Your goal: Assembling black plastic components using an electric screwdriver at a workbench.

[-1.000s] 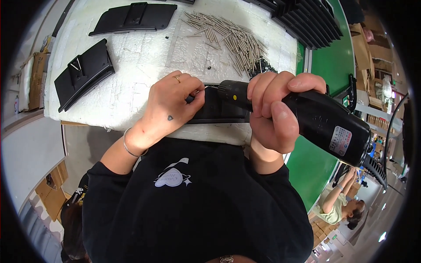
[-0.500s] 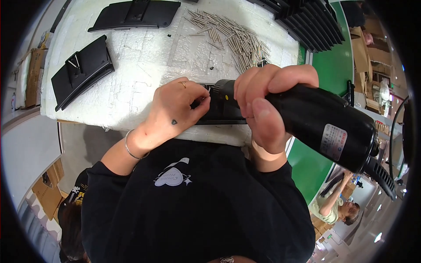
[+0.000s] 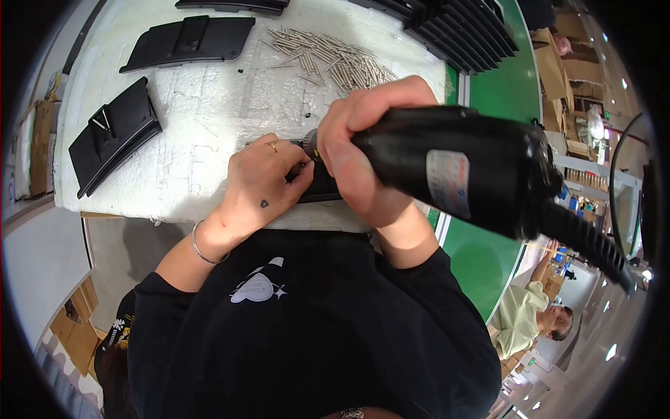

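Note:
My right hand point(image 3: 366, 150) is wrapped round the body of a black corded electric screwdriver point(image 3: 488, 174). Its nose points left and down toward a black plastic part point(image 3: 324, 190) lying in front of me on the table. My left hand point(image 3: 259, 171), thumb and forefinger pinched together, sits at this part just left of the screwdriver's nose. What the pinch holds is hidden, as are the tool's tip and most of the part beneath my hands. Just beyond them lies a pile of thin silvery metal pins point(image 3: 331, 59).
The table has a white, rough foam-like covering point(image 3: 202, 140). Similar black plastic parts lie at the far left point(image 3: 188, 43) and left point(image 3: 115, 136), the latter with two pins on it. Black panels point(image 3: 464, 35) stand stacked at far right. A thick cable point(image 3: 586, 234) trails rightward. A person point(image 3: 534, 314) is at right.
The screwdriver's rear end has swung up and leftward in the picture, its nose slightly closer to my left hand. My left hand keeps its pinch at the part. The whole view has shifted a little.

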Demonstrator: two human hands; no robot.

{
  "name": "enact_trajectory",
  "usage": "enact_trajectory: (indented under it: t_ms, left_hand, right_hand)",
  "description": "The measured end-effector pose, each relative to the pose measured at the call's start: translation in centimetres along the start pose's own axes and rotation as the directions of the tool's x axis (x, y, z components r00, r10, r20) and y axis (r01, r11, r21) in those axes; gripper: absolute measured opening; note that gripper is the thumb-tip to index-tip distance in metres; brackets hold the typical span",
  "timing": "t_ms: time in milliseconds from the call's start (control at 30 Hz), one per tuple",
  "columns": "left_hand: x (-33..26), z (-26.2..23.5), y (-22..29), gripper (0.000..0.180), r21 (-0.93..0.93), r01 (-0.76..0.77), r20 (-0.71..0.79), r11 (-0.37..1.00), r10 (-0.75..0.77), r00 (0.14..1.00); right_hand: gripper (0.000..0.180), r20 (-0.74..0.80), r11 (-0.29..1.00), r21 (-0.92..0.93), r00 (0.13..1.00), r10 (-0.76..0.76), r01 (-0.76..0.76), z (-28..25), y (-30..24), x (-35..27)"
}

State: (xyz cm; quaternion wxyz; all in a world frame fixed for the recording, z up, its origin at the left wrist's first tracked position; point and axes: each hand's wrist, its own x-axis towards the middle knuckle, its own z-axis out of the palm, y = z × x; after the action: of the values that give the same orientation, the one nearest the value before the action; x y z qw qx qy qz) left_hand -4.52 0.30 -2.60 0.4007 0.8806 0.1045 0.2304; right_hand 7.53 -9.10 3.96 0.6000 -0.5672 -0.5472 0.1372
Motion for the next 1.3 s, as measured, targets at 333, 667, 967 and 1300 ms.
enact_trajectory:
  t_ms: [333,667,967,1300]
  left_hand:
    - [-0.8,0.2,-0.1,0.032,0.052,-0.121,-0.011,0.991,0.122,0.992]
    - [-1.3,-0.7,1.1,0.075,0.118,-0.184,0.366,0.976,0.130,0.922]
    - [-0.4,-0.3,1.8,0.073,0.054,-0.199,0.367,0.978,0.166,0.915]
    - [3.5,2.9,3.0,0.023,-0.389,-0.242,0.071,0.889,0.291,0.954]
  right_hand:
    - [0.029,-0.503,0.931,0.290,0.863,-0.050,0.223,-6.9,-2.1,-1.7]
    - [0.024,-0.588,0.959,0.281,0.796,0.143,0.036,-6.9,-0.2,-5.8]
    - [0.028,-0.582,0.955,0.291,0.802,0.131,0.056,-7.1,-1.3,-6.2]
    - [0.028,-0.443,0.833,0.471,0.894,-0.063,0.292,-7.2,-6.4,-5.6]
